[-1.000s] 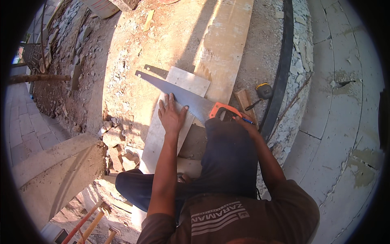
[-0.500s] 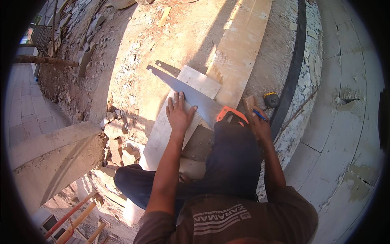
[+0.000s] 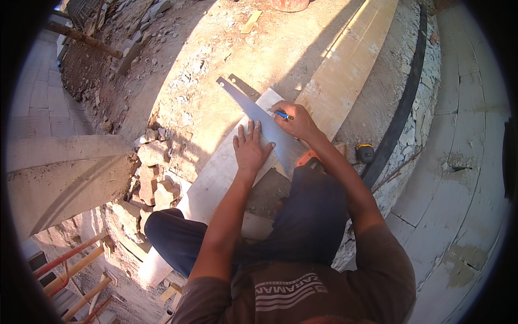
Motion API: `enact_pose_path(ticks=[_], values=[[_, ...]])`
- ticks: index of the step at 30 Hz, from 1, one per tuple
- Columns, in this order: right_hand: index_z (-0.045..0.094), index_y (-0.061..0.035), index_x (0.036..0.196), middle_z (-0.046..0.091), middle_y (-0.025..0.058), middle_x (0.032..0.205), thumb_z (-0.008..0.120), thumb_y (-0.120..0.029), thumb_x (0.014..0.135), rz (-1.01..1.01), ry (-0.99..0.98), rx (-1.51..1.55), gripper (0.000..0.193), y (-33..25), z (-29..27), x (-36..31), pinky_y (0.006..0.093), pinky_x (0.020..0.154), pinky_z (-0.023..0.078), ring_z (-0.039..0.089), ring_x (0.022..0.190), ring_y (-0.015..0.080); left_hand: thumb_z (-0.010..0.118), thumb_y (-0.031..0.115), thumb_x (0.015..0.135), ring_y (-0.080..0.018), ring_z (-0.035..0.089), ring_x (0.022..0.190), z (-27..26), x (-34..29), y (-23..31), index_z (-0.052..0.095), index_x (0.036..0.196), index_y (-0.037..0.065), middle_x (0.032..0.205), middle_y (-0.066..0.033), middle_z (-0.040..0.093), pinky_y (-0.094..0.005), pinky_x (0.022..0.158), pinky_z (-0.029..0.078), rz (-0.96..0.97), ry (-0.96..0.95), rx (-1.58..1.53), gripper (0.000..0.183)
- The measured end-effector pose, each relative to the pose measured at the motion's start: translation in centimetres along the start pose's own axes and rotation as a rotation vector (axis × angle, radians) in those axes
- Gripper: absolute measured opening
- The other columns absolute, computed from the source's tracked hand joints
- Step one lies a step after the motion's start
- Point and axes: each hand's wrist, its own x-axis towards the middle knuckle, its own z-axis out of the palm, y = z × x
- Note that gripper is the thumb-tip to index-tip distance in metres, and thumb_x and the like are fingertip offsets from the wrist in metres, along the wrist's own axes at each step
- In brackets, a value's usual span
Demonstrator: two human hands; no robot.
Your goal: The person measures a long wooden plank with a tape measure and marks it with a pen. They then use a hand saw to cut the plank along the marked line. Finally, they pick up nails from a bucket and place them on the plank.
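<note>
A hand saw [image 3: 287,144] with an orange handle lies flat and aslant across a pale board [image 3: 211,171], its tip pointing to the far left. My left hand [image 3: 251,151] rests with fingers spread on the blade's toothed side and the board, holding the saw down. In my right hand [image 3: 298,123] is a blue pen [image 3: 283,115], pinched just beyond the blade's back edge, over the board's far end. The fingers hide the pen's point. My right forearm passes over the saw near its handle, which is partly hidden behind my knee.
A tape measure [image 3: 365,153] lies right of my right forearm, beside a long dark strip [image 3: 403,116]. A long plywood plank [image 3: 345,67] stretches away at far right. Stones [image 3: 154,153] and a concrete beam [image 3: 70,175] are at left, poles [image 3: 75,272] at lower left.
My right hand has moved left and away from me with the pen, from beside the tape measure to the saw blade. My left hand stays on the saw and board.
</note>
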Motion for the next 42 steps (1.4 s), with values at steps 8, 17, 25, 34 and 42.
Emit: enact_pose_path(ticks=[8, 17, 25, 34, 42], values=[[0.065, -0.0057, 0.102, 0.067, 0.0161, 0.085, 0.067, -0.016, 0.086, -0.192, 0.053, -0.110, 0.019, 1.2, 2.5, 2.4, 0.0397, 0.069, 0.053, 0.067, 0.077, 0.0354, 0.068, 0.054, 0.083, -0.0373, 0.021, 0.148, -0.1, -0.2, 0.2, 0.034, 0.153, 0.017, 0.161, -0.0067, 0.029, -0.0574, 0.117, 0.020, -0.009, 0.016, -0.036, 0.087], [0.067, -0.0049, 0.101, 0.069, 0.0163, 0.086, 0.064, -0.020, 0.088, -0.122, -0.068, -0.074, 0.020, 1.7, 1.5, 2.4, 0.0388, 0.069, 0.052, 0.068, 0.079, 0.0346, 0.068, 0.054, 0.083, -0.0378, 0.022, 0.148, 0.0, -0.4, 0.2, 0.034, 0.153, 0.017, 0.160, -0.0080, 0.030, -0.0592, 0.116, 0.020, 0.008, 0.052, -0.043, 0.086], [0.068, -0.0043, 0.102, 0.071, 0.0150, 0.089, 0.062, -0.021, 0.089, 0.174, -0.251, -0.121, 0.022, 0.6, -2.8, -2.6, 0.0370, 0.073, 0.052, 0.069, 0.080, 0.0292, 0.065, 0.056, 0.085, -0.0348, 0.017, 0.150, -1.1, 0.2, 0.7, 0.030, 0.155, 0.018, 0.163, -0.0053, 0.025, -0.0561, 0.118, 0.017, -0.039, -0.085, 0.021, 0.087], [0.068, -0.0052, 0.102, 0.069, 0.0142, 0.084, 0.064, -0.024, 0.086, 0.298, -0.317, -0.299, 0.024, -1.1, -7.1, -9.8, 0.0362, 0.072, 0.051, 0.068, 0.077, 0.0275, 0.062, 0.058, 0.086, -0.0352, 0.018, 0.150, -0.6, 0.1, 0.6, 0.029, 0.156, 0.018, 0.163, -0.0050, 0.024, -0.0557, 0.118, 0.018, -0.039, -0.060, 0.030, 0.087], [0.065, -0.0034, 0.106, 0.068, 0.0032, 0.095, 0.064, -0.017, 0.094, 0.376, 0.034, 0.093, 0.018, -0.8, -9.8, -14.1, 0.0283, 0.075, 0.049, 0.061, 0.083, 0.0112, 0.064, 0.057, 0.085, -0.0363, 0.019, 0.149, 0.0, 0.0, 0.4, 0.029, 0.156, 0.018, 0.163, -0.0083, 0.024, -0.0566, 0.117, 0.020, -0.032, -0.019, 0.032, 0.087]])
